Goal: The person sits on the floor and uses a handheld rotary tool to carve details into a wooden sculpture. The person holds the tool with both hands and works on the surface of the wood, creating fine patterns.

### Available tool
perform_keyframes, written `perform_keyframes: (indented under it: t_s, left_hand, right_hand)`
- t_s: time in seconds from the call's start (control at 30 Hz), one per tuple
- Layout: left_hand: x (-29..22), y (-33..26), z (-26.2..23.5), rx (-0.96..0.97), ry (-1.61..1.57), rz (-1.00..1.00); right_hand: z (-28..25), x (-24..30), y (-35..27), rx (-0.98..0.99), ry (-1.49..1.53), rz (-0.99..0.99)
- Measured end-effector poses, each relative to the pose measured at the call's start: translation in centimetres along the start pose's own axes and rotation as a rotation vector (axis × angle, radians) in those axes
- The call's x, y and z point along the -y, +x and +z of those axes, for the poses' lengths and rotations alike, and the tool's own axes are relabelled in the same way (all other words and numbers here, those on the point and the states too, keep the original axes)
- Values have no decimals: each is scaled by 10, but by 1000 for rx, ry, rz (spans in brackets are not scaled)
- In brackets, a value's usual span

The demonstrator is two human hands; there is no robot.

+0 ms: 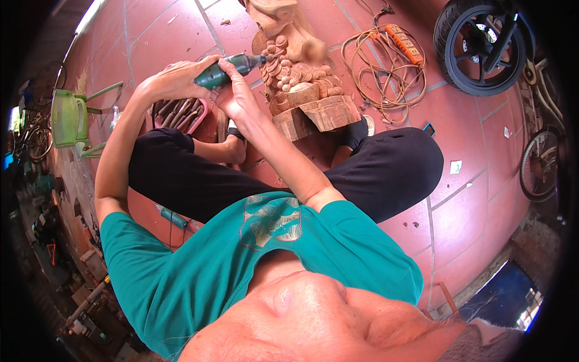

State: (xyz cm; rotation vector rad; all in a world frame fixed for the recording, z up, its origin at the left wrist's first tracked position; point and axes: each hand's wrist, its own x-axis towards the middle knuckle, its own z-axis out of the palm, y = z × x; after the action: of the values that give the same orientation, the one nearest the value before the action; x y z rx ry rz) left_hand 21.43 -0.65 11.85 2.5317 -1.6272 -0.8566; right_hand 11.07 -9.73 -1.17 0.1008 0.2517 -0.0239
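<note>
A pale wooden carving (301, 84) stands on the red tiled floor between my feet, with rounded beads and a blocky base. Both my hands grip a green rotary power tool (232, 67) whose tip touches the carving's left side. My left hand (178, 78) wraps the tool's rear end. My right hand (238, 96) holds the tool's front part, close to the carving. I sit on the floor in black trousers and a teal shirt.
A pink tray of carving tools (181, 114) lies by my left knee. An orange cable coil with a power strip (386, 60) sits right of the carving. A motorbike wheel (479, 45), a bicycle wheel (540, 163) and a green chair (72, 117) stand around. A second tool (175, 218) lies under my left arm.
</note>
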Motion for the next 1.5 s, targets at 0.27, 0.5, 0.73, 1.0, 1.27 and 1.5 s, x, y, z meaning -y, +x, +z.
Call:
perform_keyframes:
  t_s: [0.27,0.5,0.73,1.0,1.27,1.5]
  left_hand:
    - [-10,2,-5,44,-28,-41]
    - [-11,0,-7,57,-27,-35]
    - [-13,0,-9,69,-25,-22]
    - [-8,0,-5,45,-32,2]
    - [-10,-2,-7,74,-27,-66]
    - [-11,0,-4,79,-25,-94]
  right_hand:
    - [-4,-1,3,-33,-10,-40]
    - [7,1,-6,-43,22,-23]
    - [2,-1,-5,-44,-2,-18]
    - [-3,-3,0,-55,5,-23]
    - [-5,-1,1,-14,-16,-2]
    - [-2,-1,1,-45,-22,-30]
